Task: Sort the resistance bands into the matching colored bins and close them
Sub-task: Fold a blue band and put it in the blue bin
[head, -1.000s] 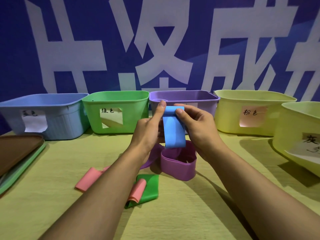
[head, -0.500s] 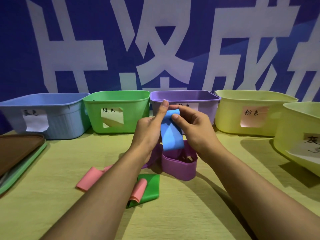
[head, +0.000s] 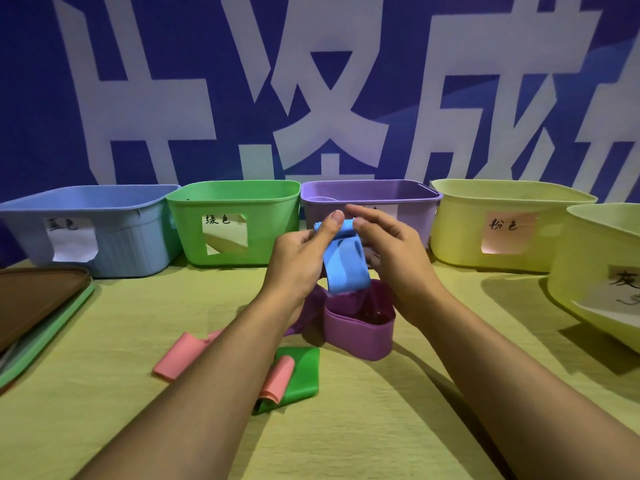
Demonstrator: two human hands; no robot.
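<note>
The scene is evenly and fairly brightly lit, with saturated colours and no harsh glare. Light comes from above and somewhat to the left: soft-edged shadows fall to the right of both forearms onto the table [head: 346, 427], and a darker shadow lies on it below the nearest yellow bin [head: 595, 271] at the right edge. The blue wall [head: 41, 98] darkens toward its upper corners. Wide-angle distortion bows the row of bins and leans the outer ones inward. Focus is sharp at the centre; the fingertips show slight motion blur, and the far edges are softer.
</note>
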